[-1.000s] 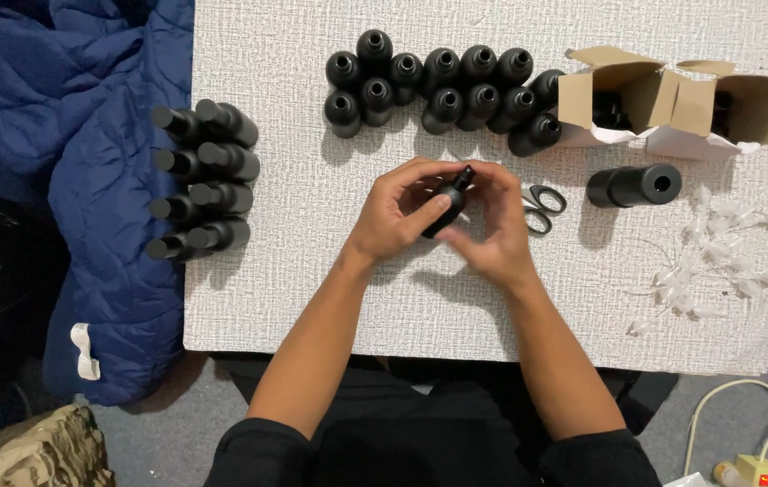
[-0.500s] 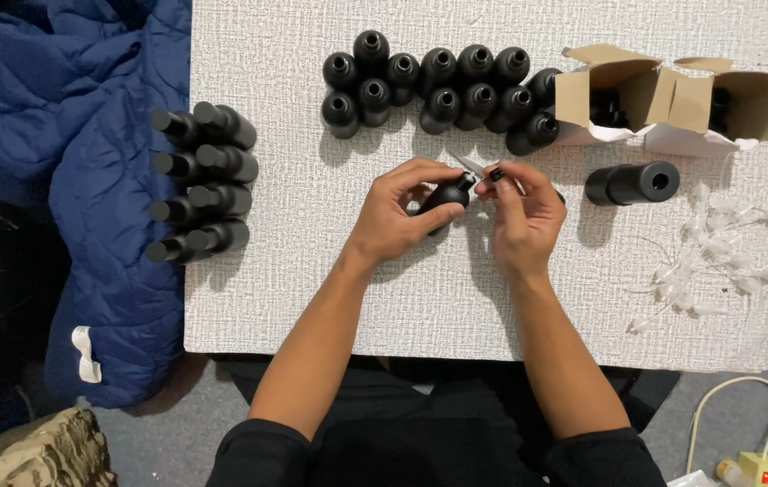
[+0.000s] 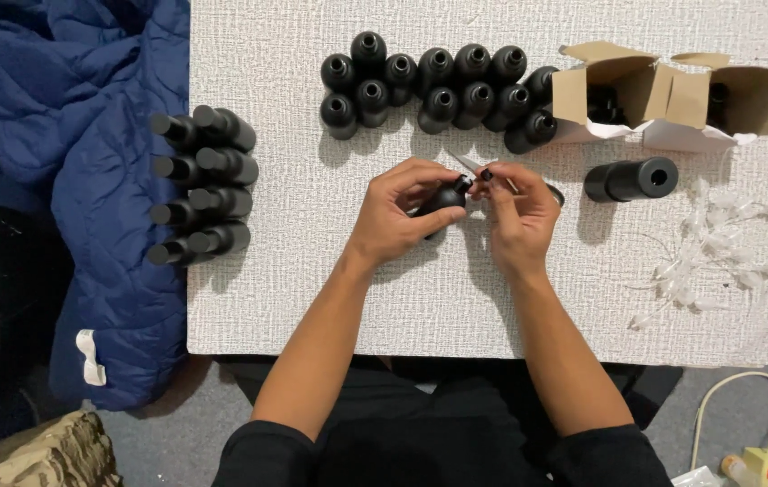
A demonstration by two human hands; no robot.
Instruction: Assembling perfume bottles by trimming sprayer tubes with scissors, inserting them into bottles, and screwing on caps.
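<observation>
My left hand (image 3: 397, 216) is clenched around a small black bottle (image 3: 445, 196), held tilted just above the white surface (image 3: 312, 289). My right hand (image 3: 517, 216) pinches a small black cap piece (image 3: 485, 174) at the bottle's neck, touching it. Behind the hands stands a cluster of upright black bottles (image 3: 438, 81). To the right lie an open cardboard box (image 3: 672, 95) and a black tube (image 3: 632, 179); to the left, capped bottles lie stacked (image 3: 203, 185) beside a blue jacket (image 3: 68, 135).
</observation>
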